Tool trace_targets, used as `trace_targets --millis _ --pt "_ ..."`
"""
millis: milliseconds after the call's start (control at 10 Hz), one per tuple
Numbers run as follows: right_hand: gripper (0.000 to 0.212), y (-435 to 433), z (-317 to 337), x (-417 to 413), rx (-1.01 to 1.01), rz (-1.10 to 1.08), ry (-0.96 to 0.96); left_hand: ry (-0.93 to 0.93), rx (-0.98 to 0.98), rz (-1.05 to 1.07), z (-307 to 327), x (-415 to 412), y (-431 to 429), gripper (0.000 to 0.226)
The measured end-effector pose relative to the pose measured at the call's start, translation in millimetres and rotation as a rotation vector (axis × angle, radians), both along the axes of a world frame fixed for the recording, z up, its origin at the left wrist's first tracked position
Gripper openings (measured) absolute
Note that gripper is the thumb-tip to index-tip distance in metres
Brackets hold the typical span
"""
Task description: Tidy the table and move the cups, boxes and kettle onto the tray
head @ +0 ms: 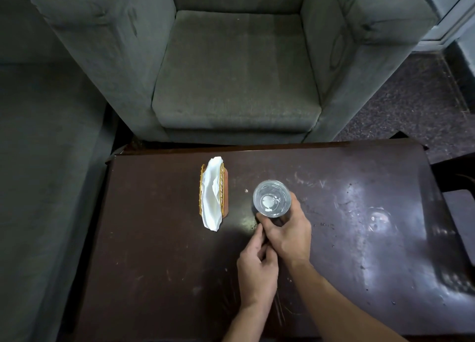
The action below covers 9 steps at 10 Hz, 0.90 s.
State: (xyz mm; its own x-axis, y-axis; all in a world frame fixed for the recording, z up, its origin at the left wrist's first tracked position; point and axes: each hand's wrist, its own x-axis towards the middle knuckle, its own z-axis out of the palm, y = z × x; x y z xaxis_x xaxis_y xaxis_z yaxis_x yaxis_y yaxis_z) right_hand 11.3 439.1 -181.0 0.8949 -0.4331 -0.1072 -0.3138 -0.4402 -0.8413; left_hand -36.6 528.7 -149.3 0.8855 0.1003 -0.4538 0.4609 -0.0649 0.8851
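Note:
A clear drinking glass [272, 198] stands upright near the middle of the dark wooden table [154, 251]. My right hand [288, 233] wraps around its near side, fingers closed on the wall of the glass. Just below and to the left, my left hand [257, 267] has its fingers curled, and its fingertips reach up to the base of the glass and touch my right hand; I cannot tell whether it holds anything. No tray, kettle or box is in view.
A napkin holder [213, 192] of yellow wire with a white napkin stands left of the glass. A grey armchair [236, 79] faces the table's far edge and a grey sofa [38, 161] runs along the left. A dark chair [460, 200] sits at the right edge.

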Motion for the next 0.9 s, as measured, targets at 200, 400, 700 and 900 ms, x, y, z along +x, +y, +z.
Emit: trace_targets --millis 200,400,700,900 --pt "0.071 0 -4 17 0.042 -0.017 0.011 -0.005 -0.005 -0.015 0 13 0 0.066" --pt "0.076 -2 -4 24 0.054 -0.016 0.035 0.003 0.011 -0.038 -1 20 1 0.067" --pt "0.099 -3 10 23 0.111 -0.026 0.151 -0.014 0.181 -0.085 1 21 9 0.059" --pt "0.104 2 40 -14 -0.002 -0.033 0.133 -0.055 0.287 -0.027 30 9 22 0.040"
